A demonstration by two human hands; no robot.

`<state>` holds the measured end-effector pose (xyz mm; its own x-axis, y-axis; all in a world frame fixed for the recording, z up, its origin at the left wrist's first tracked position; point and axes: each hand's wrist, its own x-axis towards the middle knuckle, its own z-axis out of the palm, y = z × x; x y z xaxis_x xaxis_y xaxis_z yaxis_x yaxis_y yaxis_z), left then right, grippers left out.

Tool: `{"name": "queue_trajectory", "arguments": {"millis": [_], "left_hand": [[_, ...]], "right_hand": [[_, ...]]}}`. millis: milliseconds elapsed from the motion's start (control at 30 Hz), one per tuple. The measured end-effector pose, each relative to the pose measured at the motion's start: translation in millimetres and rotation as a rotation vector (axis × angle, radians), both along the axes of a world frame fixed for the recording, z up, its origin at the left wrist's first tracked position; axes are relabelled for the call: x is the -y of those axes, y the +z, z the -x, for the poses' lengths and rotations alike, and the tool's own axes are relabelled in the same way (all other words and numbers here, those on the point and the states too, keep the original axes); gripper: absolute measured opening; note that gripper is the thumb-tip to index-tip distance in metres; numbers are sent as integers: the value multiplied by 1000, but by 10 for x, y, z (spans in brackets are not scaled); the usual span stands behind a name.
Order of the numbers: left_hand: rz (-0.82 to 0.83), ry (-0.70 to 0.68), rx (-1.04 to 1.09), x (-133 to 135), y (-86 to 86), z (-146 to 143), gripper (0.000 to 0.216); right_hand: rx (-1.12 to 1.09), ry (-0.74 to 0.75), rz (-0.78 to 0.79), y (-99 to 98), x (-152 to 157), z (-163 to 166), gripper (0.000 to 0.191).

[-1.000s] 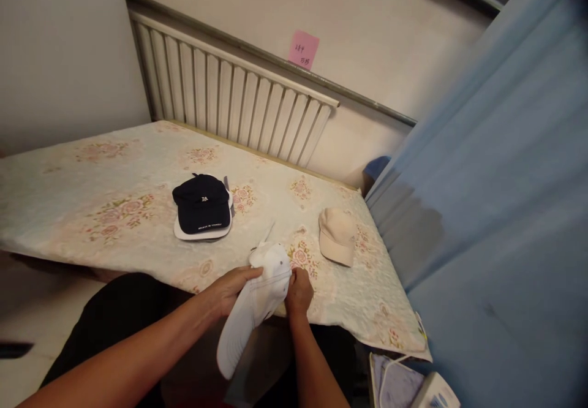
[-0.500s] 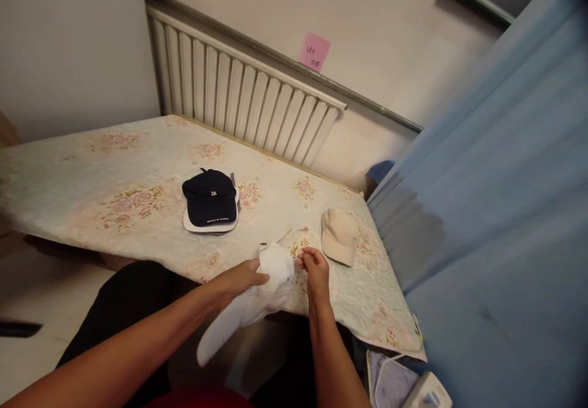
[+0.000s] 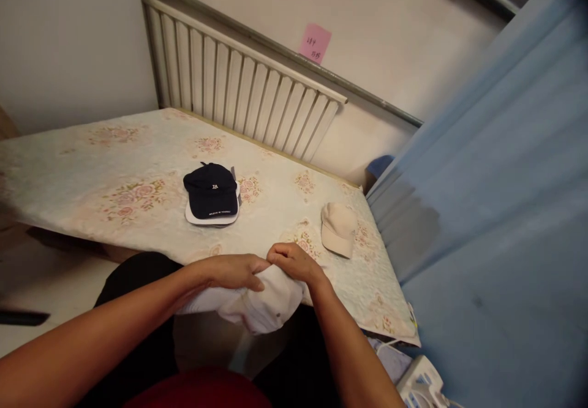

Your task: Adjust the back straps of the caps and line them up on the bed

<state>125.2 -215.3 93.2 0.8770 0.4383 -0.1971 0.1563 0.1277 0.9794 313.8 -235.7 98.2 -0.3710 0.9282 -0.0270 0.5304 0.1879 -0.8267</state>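
cap in white (image 3: 269, 305) lies sideways, brim (image 3: 209, 300) beneath our left hand (image 3: 233, 271), crown (image 3: 281, 293) below our right hand (image 3: 294, 261), both gripping it.

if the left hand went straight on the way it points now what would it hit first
Most likely the right hand: the left hand, gripping the white baseball cap, points across toward it, though depth is unclear and they may already touch.

Pale wall (image 3: 390, 46) with ribbed radiator (image 3: 248, 92) and pink note (image 3: 315, 43), blue curtain (image 3: 496, 181) alongside.
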Motion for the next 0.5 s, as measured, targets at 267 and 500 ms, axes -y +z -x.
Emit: {"name": "queue_trajectory", "arguments": {"millis": [267,500], "left_hand": [[-125,-203,-124,-266,208,200,22],[-709,-266,-264,-533,442,71,11]], "right_hand": [[-132,1,160,88,192,-289,21],[-326,-159,237,156,332,-363,21]]}}
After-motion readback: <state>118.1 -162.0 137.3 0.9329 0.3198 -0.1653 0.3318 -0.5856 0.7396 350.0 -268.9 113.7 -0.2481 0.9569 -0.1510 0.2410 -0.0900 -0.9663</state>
